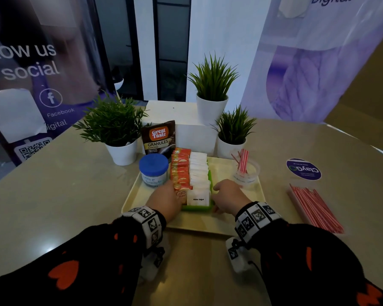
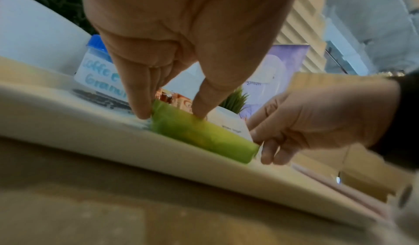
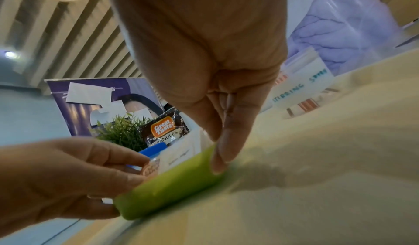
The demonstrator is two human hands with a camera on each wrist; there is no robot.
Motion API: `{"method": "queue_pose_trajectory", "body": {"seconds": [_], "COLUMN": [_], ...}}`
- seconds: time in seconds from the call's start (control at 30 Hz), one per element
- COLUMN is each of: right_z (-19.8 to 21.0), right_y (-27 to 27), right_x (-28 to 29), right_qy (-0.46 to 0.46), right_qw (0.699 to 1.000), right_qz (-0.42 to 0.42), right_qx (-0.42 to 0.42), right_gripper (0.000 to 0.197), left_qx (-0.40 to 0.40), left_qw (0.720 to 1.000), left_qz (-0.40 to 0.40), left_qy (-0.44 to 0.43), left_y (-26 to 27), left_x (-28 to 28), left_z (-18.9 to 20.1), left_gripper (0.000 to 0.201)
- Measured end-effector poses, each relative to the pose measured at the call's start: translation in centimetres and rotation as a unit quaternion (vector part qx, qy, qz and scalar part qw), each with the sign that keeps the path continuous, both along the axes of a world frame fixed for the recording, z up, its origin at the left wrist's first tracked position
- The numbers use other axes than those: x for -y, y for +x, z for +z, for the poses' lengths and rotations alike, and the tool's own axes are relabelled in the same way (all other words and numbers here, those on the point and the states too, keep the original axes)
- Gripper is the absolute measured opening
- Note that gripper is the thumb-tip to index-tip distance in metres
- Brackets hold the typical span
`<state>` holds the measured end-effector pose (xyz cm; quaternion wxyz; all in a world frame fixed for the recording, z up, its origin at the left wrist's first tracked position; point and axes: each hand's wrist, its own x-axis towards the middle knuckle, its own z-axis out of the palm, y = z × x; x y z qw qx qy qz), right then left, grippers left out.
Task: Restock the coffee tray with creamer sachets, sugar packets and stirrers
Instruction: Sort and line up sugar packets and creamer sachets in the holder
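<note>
Green plastic box [image 1: 197, 208] of creamer sachets [image 1: 180, 171] and sugar packets [image 1: 199, 173] sits near the tray's [image 1: 133, 193] front edge, left hand [image 1: 166, 199] and right hand [image 1: 227, 196] pinching its two ends. A rough shove may topple the upright packets.

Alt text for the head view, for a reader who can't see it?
Both hands, left hand and right hand, grip the near corners of a green organizer of creamer sachets and sugar packets on a cream tray. Loose red stirrers lie on the table at right.
</note>
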<state>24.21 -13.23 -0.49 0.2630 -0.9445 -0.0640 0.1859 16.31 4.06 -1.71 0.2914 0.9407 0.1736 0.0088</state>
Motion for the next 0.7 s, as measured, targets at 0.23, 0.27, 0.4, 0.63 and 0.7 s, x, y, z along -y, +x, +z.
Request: {"method": "queue_pose_trajectory", "body": {"seconds": [0.23, 0.27, 0.4, 0.63, 0.7], "right_z": [-0.3, -0.2, 0.0, 0.1, 0.2], "right_y": [-0.8, -0.8, -0.7, -0.8, -0.9], "right_x": [0.5, 0.7, 1.9, 3.0, 3.7], "right_qy": [0.053, 0.058, 0.065, 0.109, 0.13], "right_qw": [0.997, 0.996, 0.995, 0.991, 0.988], "right_qz": [-0.061, -0.067, -0.075, -0.072, -0.082], "right_qx": [-0.003, -0.002, 0.005, -0.001, 0.001], "right_gripper": [0.012, 0.014, 0.018, 0.022, 0.024], "left_qx": [0.004, 0.005, -0.001, 0.0, 0.02], "left_qw": [0.999, 0.999, 0.999, 0.999, 0.998], "left_qz": [-0.022, -0.025, -0.029, -0.015, -0.013], "left_qy": [-0.034, -0.039, -0.041, -0.048, -0.054], "left_y": [0.0, 0.1, 0.6, 0.4, 0.1], "left_x": [-0.2, -0.1, 0.6, 1.4, 1.8], "left_z": [1.0, 0.9, 0.7, 1.1, 1.6], "left_gripper": [0.035, 0.033, 0.028, 0.033, 0.039]}}
